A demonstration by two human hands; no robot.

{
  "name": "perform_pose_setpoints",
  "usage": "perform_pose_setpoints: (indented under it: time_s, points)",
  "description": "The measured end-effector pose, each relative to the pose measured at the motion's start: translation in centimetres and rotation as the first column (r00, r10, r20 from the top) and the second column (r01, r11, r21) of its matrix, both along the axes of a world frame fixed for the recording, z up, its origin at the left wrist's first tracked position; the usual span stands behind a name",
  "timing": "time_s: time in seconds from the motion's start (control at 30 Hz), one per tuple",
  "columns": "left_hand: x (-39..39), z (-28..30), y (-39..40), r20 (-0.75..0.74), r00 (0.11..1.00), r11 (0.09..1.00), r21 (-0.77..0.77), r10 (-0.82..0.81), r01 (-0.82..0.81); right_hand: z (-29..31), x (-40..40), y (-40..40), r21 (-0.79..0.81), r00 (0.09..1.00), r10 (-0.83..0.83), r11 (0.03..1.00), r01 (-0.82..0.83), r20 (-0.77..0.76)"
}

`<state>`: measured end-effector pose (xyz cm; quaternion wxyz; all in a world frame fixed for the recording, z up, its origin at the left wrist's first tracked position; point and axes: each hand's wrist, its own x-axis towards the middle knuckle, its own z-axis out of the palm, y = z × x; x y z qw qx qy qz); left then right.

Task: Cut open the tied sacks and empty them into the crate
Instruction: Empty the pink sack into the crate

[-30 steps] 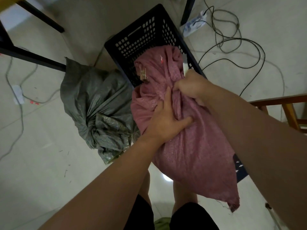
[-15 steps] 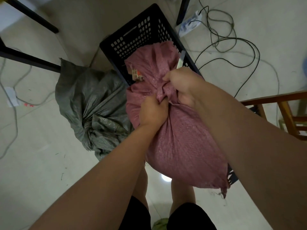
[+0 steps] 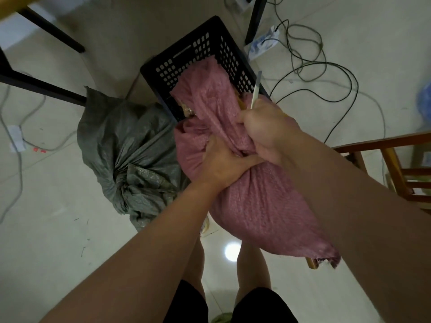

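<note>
A pink woven sack [image 3: 261, 201] is held tilted, its open mouth lying over the black perforated crate [image 3: 198, 52] on the floor. My left hand [image 3: 224, 164] grips a bunch of the sack's fabric at its middle. My right hand [image 3: 265, 127] grips the fabric just beside it and also holds a slim pale cutter [image 3: 256, 89] that sticks up from the fist. Some yellowish contents [image 3: 187, 111] show at the sack's mouth. A grey sack [image 3: 126, 155], knotted shut, lies on the floor left of the crate.
Black table legs [image 3: 42, 89] stand at the left and behind the crate. Cables [image 3: 326, 66] loop over the tiled floor at the back right. A wooden chair frame [image 3: 391, 164] is at the right. My legs are below the sack.
The sack has been lifted and tipped further toward the crate. My left hand went from flat on the sack to bunching its fabric beside my right hand. The cutter now shows above my right fist.
</note>
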<state>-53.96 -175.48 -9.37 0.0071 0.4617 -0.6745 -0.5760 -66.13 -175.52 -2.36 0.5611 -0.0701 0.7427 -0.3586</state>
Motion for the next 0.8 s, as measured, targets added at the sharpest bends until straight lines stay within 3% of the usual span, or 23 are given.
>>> perform_pose_setpoints:
  time_s: [0.17,0.3,0.43,0.5,0.57,0.73,0.8]
  points:
    - [-0.3,1.0,0.1,0.021,0.971,0.956,-0.183,0.238,-0.230,0.0,0.6,0.2,0.032,0.994,-0.108,0.994,0.108,0.002]
    - [-1.5,2.0,-0.9,0.037,0.961,0.959,-0.088,0.275,-0.271,1.3,-0.1,-0.1,-0.014,0.995,-0.083,0.996,0.082,-0.056]
    - [-2.4,3.2,-2.4,0.079,0.910,0.913,-0.013,0.407,-0.407,4.5,-2.5,1.3,-0.014,0.925,0.163,0.984,-0.179,-0.343]
    - [-2.4,3.7,-3.6,0.083,0.873,0.870,0.084,0.480,-0.487,5.9,-4.3,3.7,0.008,0.888,0.194,0.978,-0.210,-0.416]
    - [-2.2,4.1,-4.6,0.098,0.847,0.824,0.196,0.523,-0.531,6.8,-5.5,6.4,0.006,0.906,0.192,0.979,-0.205,-0.378]
    - [-1.5,5.2,-7.1,0.169,0.796,0.721,0.347,0.581,-0.599,6.1,-4.5,11.0,-0.157,0.987,-0.085,0.986,0.063,-0.138]
    - [-1.2,5.4,-7.9,0.178,0.780,0.689,0.380,0.600,-0.617,5.5,-3.6,12.3,-0.209,0.991,-0.066,0.977,0.041,-0.115]
